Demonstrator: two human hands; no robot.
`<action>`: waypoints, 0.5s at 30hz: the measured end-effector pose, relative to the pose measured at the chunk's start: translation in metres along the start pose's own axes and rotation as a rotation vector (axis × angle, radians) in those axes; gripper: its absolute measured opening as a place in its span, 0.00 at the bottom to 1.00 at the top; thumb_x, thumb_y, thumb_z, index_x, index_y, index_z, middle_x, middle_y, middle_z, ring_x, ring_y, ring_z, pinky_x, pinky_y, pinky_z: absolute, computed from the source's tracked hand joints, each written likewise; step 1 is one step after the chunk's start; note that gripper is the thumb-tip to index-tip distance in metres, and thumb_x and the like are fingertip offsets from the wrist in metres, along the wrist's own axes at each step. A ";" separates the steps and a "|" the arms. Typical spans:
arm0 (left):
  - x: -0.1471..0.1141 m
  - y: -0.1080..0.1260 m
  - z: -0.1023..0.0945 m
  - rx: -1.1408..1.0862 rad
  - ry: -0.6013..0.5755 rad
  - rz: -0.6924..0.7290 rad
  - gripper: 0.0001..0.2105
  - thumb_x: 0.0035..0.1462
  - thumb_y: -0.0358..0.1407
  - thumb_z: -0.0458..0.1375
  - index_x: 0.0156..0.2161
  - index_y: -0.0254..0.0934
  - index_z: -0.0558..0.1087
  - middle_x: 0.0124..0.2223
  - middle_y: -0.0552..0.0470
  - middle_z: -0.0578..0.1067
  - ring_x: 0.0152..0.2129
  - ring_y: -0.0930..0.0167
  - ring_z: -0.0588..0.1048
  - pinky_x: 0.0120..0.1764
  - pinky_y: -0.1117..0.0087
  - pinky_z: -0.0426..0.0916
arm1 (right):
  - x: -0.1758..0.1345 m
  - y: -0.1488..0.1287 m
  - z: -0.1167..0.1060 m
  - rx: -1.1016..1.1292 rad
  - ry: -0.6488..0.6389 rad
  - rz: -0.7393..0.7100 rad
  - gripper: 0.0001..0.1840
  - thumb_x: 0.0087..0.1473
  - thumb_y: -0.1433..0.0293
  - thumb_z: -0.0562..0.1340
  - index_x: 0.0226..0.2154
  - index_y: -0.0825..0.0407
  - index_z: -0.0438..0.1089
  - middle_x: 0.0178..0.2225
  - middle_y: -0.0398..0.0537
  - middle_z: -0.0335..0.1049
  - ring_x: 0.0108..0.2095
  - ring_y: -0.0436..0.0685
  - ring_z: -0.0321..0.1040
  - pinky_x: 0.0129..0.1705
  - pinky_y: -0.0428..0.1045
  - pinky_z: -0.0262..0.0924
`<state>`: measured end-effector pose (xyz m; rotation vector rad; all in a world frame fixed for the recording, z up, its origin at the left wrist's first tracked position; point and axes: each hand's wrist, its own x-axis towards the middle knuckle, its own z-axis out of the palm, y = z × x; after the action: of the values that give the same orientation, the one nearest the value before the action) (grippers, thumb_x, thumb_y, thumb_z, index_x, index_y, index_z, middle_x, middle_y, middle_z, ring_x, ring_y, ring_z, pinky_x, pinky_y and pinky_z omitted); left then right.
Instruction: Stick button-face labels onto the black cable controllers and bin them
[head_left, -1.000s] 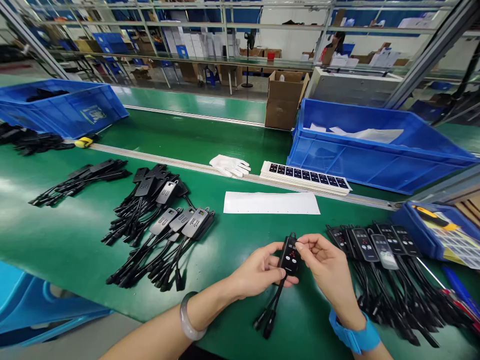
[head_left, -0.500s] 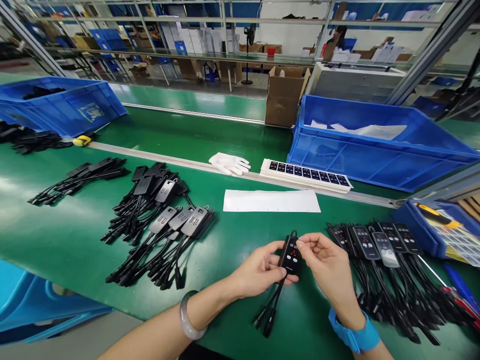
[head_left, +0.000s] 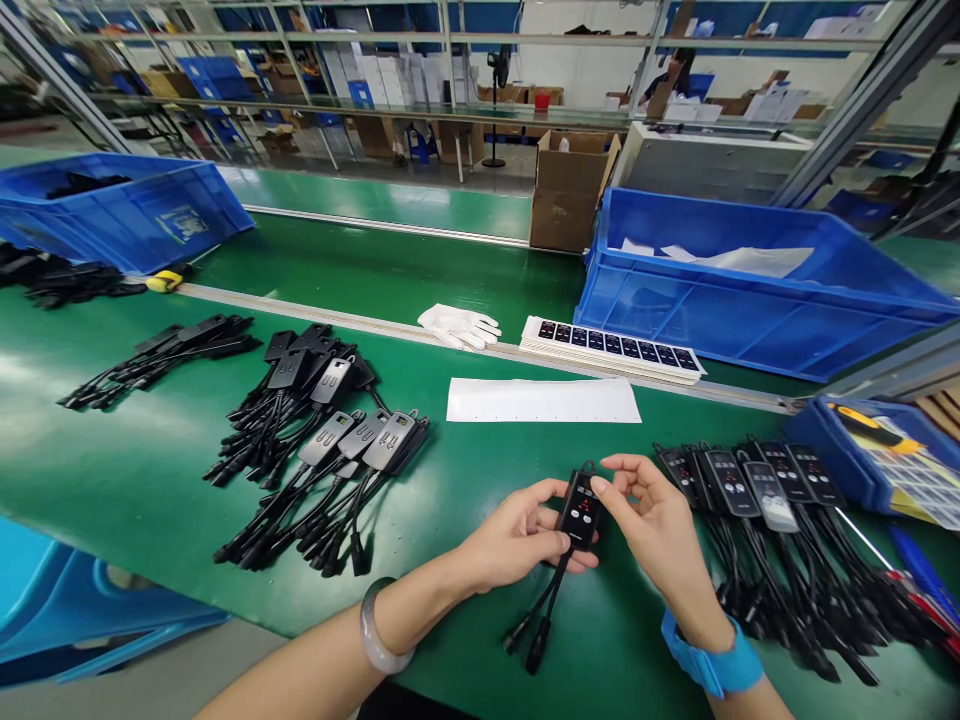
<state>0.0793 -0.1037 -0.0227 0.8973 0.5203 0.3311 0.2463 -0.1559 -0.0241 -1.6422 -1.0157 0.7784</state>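
Note:
My left hand [head_left: 529, 535] grips a small black LED controller [head_left: 580, 512] from its left side, thumb on its face. The controller's front has red marks and two pale buttons; a loop sits at its top and two short cables hang toward me. The thumb of my right hand [head_left: 652, 520] rests on the upper right of that face, its fingers parted and lightly bent beyond. Right of my hands lies a row of similar controllers [head_left: 727, 487], face up. To the left are piles of controllers [head_left: 390, 442] showing plainer backs.
A blank white strip [head_left: 544, 400] lies ahead, with a stack of label sheets [head_left: 611, 348] and a white glove [head_left: 459, 327] behind it. Blue bins stand at back left [head_left: 112, 215] and back right [head_left: 750, 310]. A small blue tray [head_left: 832, 470] holds a yellow cutter [head_left: 874, 428].
My right hand's fingers have spread from their pinch at the controller's upper edge; its thumb now lies on the face. The left hand and controller have hardly moved.

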 end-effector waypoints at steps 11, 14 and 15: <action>0.006 -0.001 -0.007 -0.094 0.127 0.045 0.14 0.56 0.43 0.56 0.43 0.35 0.64 0.33 0.46 0.76 0.24 0.70 0.76 0.27 0.72 0.71 | -0.013 0.012 0.025 -0.035 -0.339 0.021 0.39 0.46 0.61 0.66 0.58 0.50 0.53 0.44 0.51 0.69 0.36 0.57 0.69 0.34 0.51 0.67; 0.006 0.001 -0.006 -0.103 0.139 0.032 0.14 0.57 0.42 0.54 0.44 0.36 0.63 0.32 0.46 0.76 0.24 0.70 0.77 0.25 0.75 0.69 | -0.015 0.011 0.023 0.008 -0.413 0.042 0.57 0.39 0.65 0.71 0.64 0.46 0.39 0.56 0.53 0.61 0.47 0.60 0.67 0.44 0.54 0.66; 0.006 0.002 -0.006 -0.103 0.137 0.023 0.14 0.58 0.43 0.54 0.45 0.36 0.63 0.31 0.46 0.76 0.23 0.70 0.77 0.25 0.74 0.70 | -0.015 0.011 0.022 0.038 -0.432 0.039 0.58 0.40 0.65 0.70 0.65 0.45 0.36 0.58 0.54 0.57 0.51 0.61 0.64 0.49 0.55 0.64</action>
<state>0.0809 -0.0960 -0.0261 0.7848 0.6146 0.4386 0.2238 -0.1617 -0.0405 -1.4955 -1.2599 1.2052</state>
